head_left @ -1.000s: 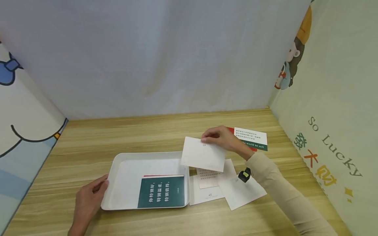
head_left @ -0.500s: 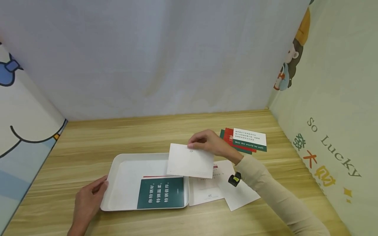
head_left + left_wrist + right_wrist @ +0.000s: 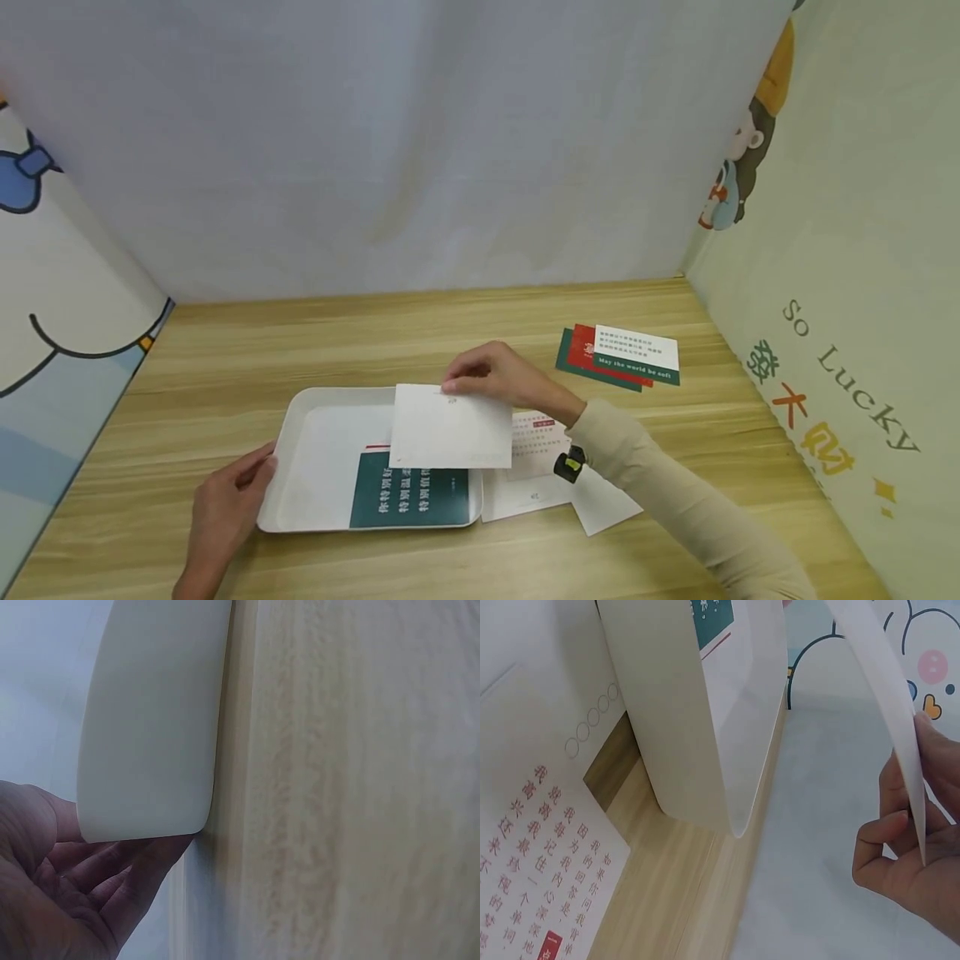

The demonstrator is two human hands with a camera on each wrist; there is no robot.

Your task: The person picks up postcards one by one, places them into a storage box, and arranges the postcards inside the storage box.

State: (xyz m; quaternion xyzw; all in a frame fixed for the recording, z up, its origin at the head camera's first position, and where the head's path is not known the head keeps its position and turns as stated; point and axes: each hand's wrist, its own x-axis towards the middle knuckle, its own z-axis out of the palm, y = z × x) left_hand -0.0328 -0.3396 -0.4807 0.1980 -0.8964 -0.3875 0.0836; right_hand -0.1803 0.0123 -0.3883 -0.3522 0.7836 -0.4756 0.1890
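Note:
In the head view, a white card [image 3: 451, 429] is pinched between the thumb and fingers of my right hand [image 3: 502, 379], above the right part of a white tray [image 3: 300, 450]. The right wrist view shows this card [image 3: 889, 697] nearly edge-on, with thumb and fingers on opposite faces. Inside the tray lies a green card [image 3: 408, 504] with white characters, partly covered by the held card. A thin red edge shows beside it. At the tray's left end, my left hand [image 3: 225, 508] holds the rim, the thumb reaching over the wall [image 3: 150, 735] in the left wrist view.
White cards [image 3: 525, 496] and a pinkish card with red print [image 3: 540, 437] overlap on the wooden table [image 3: 337, 342] just right of the tray. Farther back right, green, red and white-green cards [image 3: 636, 346] lie fanned. Cloth walls [image 3: 420, 150] enclose the back and sides.
My right hand has carried the white card leftward and slightly toward me, from the tray's right edge to above the green card. The left hand and tray stay put.

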